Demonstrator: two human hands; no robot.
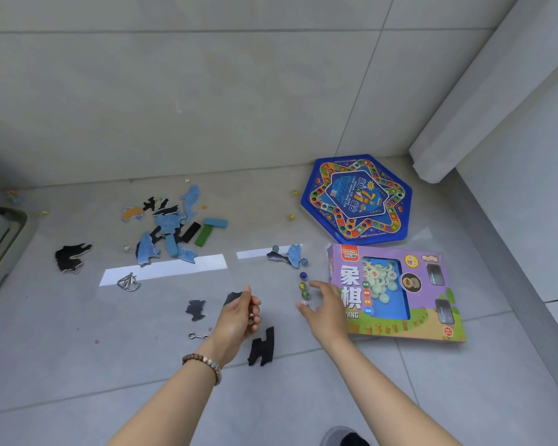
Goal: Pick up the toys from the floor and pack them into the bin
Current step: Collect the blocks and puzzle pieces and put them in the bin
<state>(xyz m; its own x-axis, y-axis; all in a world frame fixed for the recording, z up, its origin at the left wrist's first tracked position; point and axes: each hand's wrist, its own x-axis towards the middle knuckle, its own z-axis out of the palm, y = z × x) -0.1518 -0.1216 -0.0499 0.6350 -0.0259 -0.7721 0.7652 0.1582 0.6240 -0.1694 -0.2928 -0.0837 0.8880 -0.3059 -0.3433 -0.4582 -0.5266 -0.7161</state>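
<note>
My left hand (237, 317) is low over the floor, its fingers curled around a small dark object (250, 319) that I cannot identify. My right hand (327, 309) has spread, relaxed fingers and holds nothing. It reaches beside a short line of marbles, blue (302, 275), yellow (302, 286) and green (305, 295), and a white die (304, 303). A heap of blue and black puzzle pieces and blocks (171, 230) lies further left. Only the rim of the grey bin (0, 239) shows, at the left edge.
A purple chess box (397, 291) lies just right of my right hand, with a blue hexagonal board game (356, 199) behind it. Black puzzle pieces (262, 347) (196, 310) (71, 257) and metal ring puzzles (129, 282) (197, 336) are scattered around. Walls close off the back and right.
</note>
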